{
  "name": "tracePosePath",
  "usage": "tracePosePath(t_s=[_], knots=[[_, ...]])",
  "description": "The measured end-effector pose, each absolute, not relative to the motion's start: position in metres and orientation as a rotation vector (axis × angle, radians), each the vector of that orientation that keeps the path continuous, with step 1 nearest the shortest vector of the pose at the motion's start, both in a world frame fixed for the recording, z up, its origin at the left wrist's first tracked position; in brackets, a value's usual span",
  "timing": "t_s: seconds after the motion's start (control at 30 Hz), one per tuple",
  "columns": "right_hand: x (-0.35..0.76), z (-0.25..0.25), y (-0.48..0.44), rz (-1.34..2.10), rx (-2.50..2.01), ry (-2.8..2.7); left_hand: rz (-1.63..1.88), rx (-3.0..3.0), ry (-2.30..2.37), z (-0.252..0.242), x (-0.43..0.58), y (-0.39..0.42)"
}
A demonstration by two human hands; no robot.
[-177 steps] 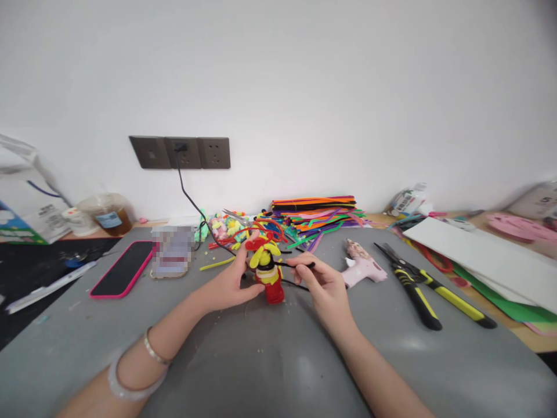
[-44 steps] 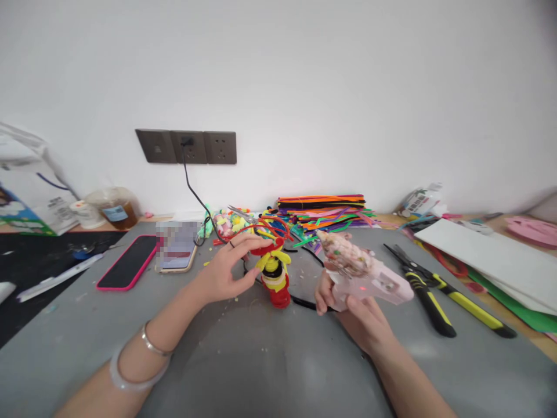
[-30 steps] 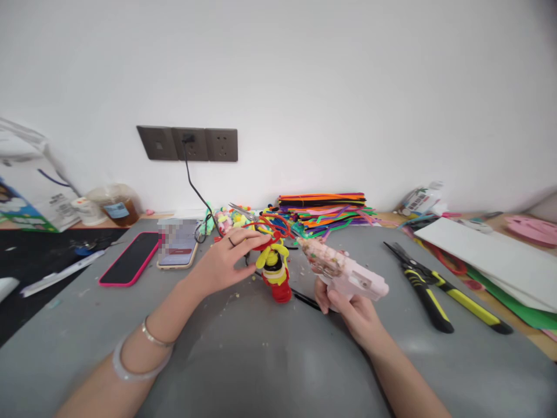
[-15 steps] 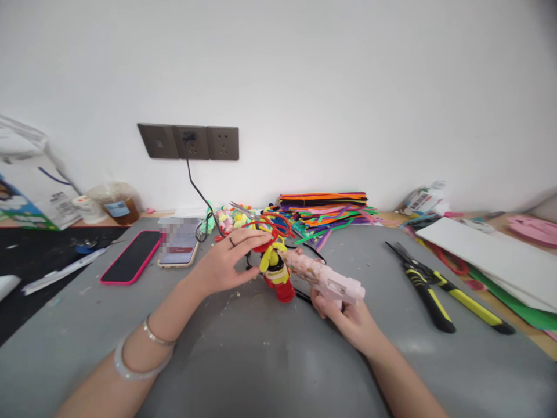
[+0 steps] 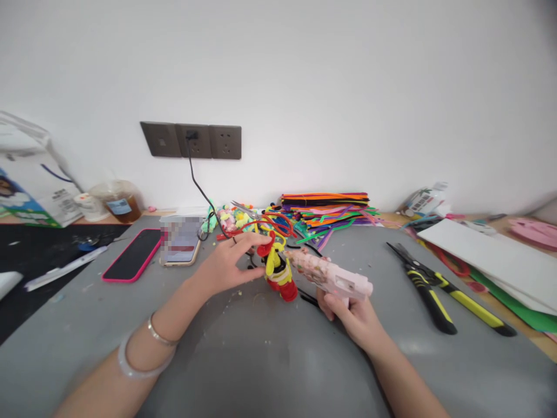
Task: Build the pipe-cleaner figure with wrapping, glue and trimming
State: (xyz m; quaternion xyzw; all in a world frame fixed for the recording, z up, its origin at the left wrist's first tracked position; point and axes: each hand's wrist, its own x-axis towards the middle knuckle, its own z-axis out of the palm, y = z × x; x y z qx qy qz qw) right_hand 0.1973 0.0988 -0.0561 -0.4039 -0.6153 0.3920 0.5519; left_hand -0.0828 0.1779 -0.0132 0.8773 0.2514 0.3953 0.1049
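Observation:
In the head view, a small figure of red, yellow and black pipe cleaners (image 5: pixel 281 271) stands tilted on the grey mat, near the middle. My left hand (image 5: pixel 232 262) grips its red top between fingers and thumb. A pink glue gun (image 5: pixel 333 274) is held by my right hand (image 5: pixel 352 316), fingers wrapped round its handle. The nozzle points left at the figure's upper part, close to its yellow strands; whether the tip touches cannot be seen. Black cord shows beneath the glue gun.
Pliers (image 5: pixel 430 281) with black and yellow handles lie right. Bundled pipe cleaners (image 5: pixel 324 200) and a pompom pile (image 5: pixel 235 217) are at the wall. Two phones, one in a pink case (image 5: pixel 133 255), lie left. A socket panel (image 5: pixel 191 140) has a cord plugged in. White sheets (image 5: pixel 491 261) are stacked right.
The glue gun has drawn slightly to the right, its nozzle a little farther from the figure. The figure's base has swung right, tilting it more, with my left hand still on it.

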Motion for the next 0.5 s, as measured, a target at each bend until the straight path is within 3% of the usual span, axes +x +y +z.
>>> tracePosePath(t_s=[0.5], knots=[[0.204,-0.067,0.099,0.989,-1.070,-1.515,1.039,2.084,0.839,-0.004,-0.082,0.182]])
